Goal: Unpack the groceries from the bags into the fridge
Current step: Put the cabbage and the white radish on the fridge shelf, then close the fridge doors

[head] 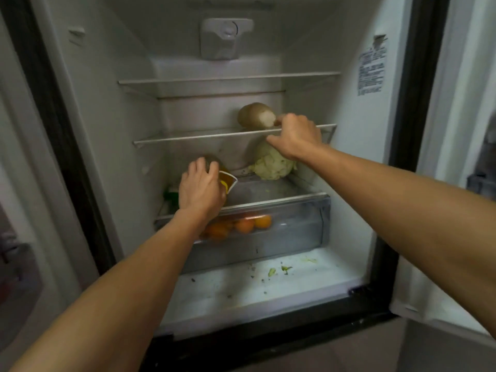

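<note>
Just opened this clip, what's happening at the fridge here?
A person is loading an open fridge. The left hand grips a yellow-labelled container on the bottom shelf, with a cabbage further back to the right. The right hand is at the middle shelf, fingertips at the pale cut end of a brown root vegetable; whether it grips anything is unclear. Oranges already lie in the crisper drawer below.

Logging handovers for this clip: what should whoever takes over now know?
Left hand grips the amber, yellow-labelled container on the bottom shelf.
Right hand is at the middle shelf's rail, fingertips by the brown cut-ended root; grip unclear.
Pale green cabbage is shelved; round oranges sit in the clear plastic drawer.
Bags out of view, so what remains is unknown.
</note>
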Available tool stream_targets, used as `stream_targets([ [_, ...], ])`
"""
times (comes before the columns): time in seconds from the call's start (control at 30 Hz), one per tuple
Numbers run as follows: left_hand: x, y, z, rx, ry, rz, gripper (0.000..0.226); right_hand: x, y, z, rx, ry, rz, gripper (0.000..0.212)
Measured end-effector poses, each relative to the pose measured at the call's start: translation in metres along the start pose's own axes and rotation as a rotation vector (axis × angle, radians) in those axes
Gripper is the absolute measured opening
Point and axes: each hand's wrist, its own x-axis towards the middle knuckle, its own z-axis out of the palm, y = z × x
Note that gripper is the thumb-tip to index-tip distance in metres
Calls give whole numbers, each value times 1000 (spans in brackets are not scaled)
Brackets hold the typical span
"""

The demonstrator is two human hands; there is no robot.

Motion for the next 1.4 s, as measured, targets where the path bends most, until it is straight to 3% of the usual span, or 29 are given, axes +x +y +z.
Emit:
stream_targets([
  [0.23, -98, 29, -12, -45, -130, 51, 29, -93, 20, -4, -28, -165, 27, 40],
  [0.4, -186, 39, -42, -51, -96, 59, 21, -175, 17, -9, 2, -304, -9, 36],
  [0.63, -344, 34, -86, -58, -201, -19, 23, -318, 5, -13, 91, -477, -148, 40],
  [0.87, -452, -33, -150, 38, -276, -229, 21, -404, -76, -19, 195, -536, -376, 40],
  [1.1, -495, -128, -213, 69, -162, -469, 25, -451, -189, -28, 310, -417, -647, 46],
  [1.3, -469, -192, -238, -57, -124, -612, 44, -459, -235, 1, 180, -537, -480, 50],
  [1.4, -446, -218, -239, -170, -153, -577, 52, -462, -238, 9, 172, -481, -403, 51],
])
